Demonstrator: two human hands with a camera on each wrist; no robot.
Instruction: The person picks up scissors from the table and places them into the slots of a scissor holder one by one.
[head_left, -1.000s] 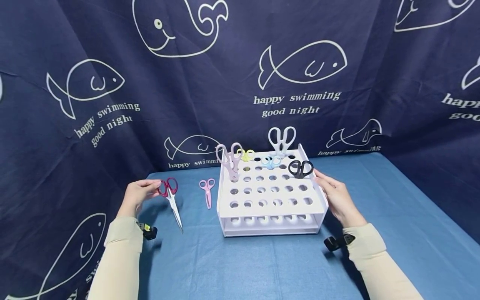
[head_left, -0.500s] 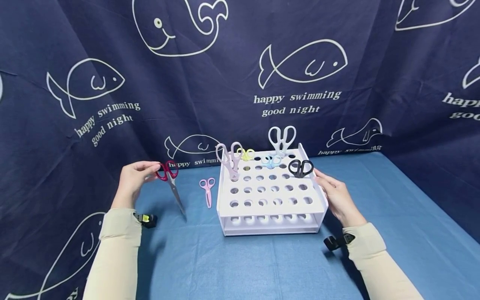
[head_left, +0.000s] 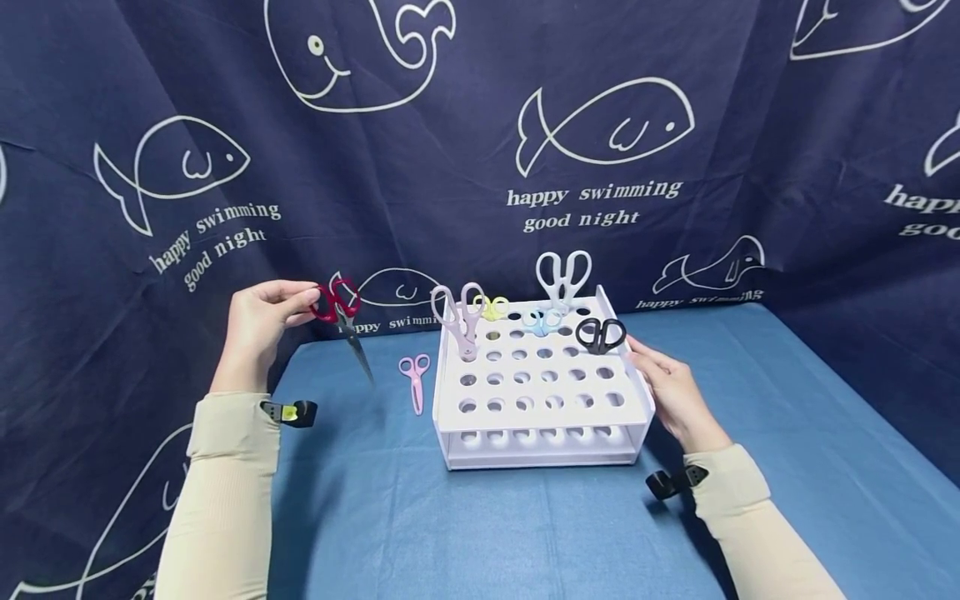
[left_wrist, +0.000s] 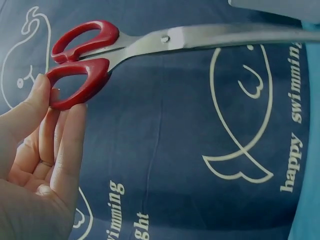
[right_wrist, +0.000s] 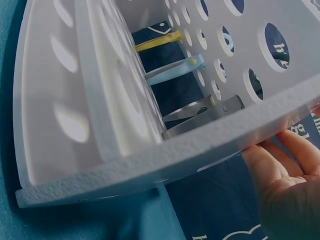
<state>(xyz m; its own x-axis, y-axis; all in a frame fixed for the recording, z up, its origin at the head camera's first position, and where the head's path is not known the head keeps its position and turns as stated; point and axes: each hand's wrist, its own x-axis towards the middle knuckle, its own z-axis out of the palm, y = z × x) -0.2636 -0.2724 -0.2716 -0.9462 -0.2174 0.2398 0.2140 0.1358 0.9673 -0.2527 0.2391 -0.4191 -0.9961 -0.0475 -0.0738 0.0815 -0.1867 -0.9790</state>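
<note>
My left hand (head_left: 258, 321) pinches the red-handled scissors (left_wrist: 80, 82) by one handle loop, thumb on one side and fingers on the other. Their steel blades (left_wrist: 200, 37) point down and to the right in the head view, raised over the table. At the right side panel (right_wrist: 165, 165) of the white rack (head_left: 536, 421), my right hand (head_left: 671, 392) rests its fingertips against the outer face. Black scissors (head_left: 600, 336) stand in the rack close to that hand. Pink scissors (head_left: 416, 383) lie on the table between the left hand and the rack.
The rack also holds mauve scissors (head_left: 460, 321), small yellow scissors (head_left: 491, 308), light blue scissors (head_left: 542, 322) and pale grey-blue scissors (head_left: 562, 279). Rows of round holes cover its top board. A dark blue curtain (head_left: 420, 200) hangs behind the blue table (head_left: 495, 533).
My left hand has lifted the red-handled scissors upward, away from the table, and their blades have tilted. My right hand has stayed at the rack's side.
</note>
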